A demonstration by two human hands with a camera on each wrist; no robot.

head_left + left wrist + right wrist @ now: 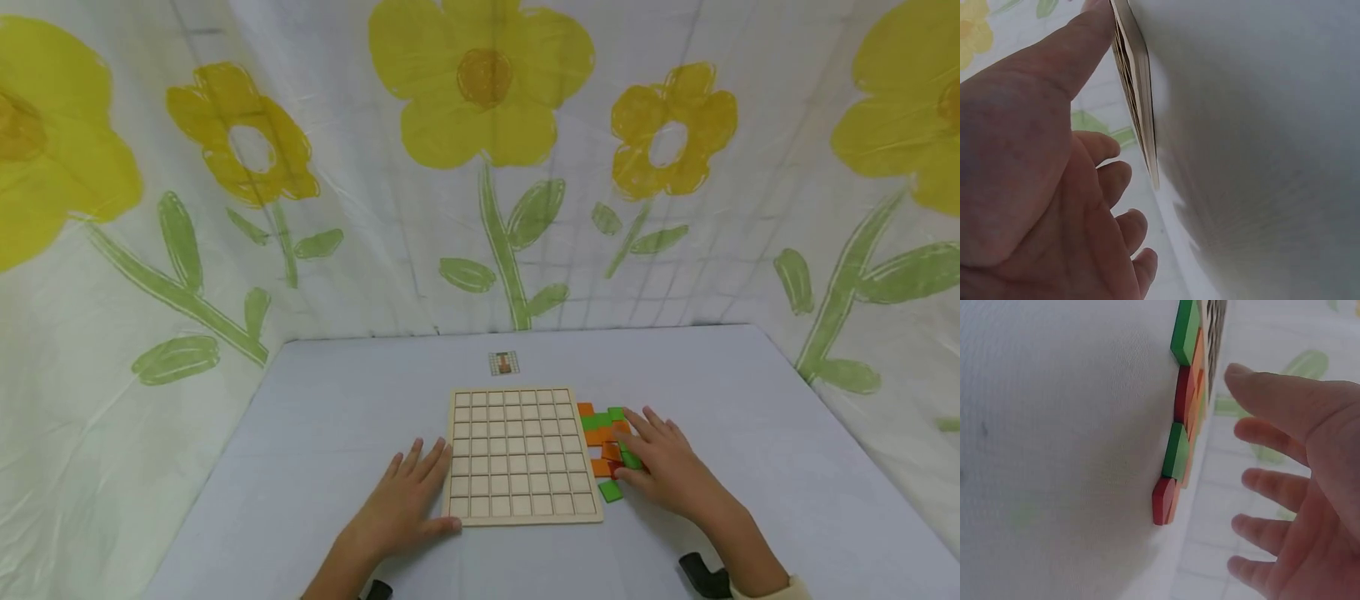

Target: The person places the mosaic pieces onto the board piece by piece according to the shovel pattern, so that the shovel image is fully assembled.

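A pale wooden board (525, 521) with a grid of square recesses lies flat on the table. Along its left side my left hand (405, 504) rests with fingers extended, the thumb at the near left corner. In the left wrist view the thumb reaches the board's edge (1141, 94). Loose orange, green and red tiles (602, 436) cluster against the board's right side. Over their right part hovers my right hand (663, 462), fingers loosely spread, hiding some of them. The right wrist view has green (1177, 453) and red tiles (1162, 500) in a row, with no tile between thumb and fingers.
A small patterned card (503, 362) lies beyond the board on the white table (360, 383). A flower-printed sheet (337, 275) hangs behind and at both sides. A black strap piece (705, 575) shows by the right wrist.
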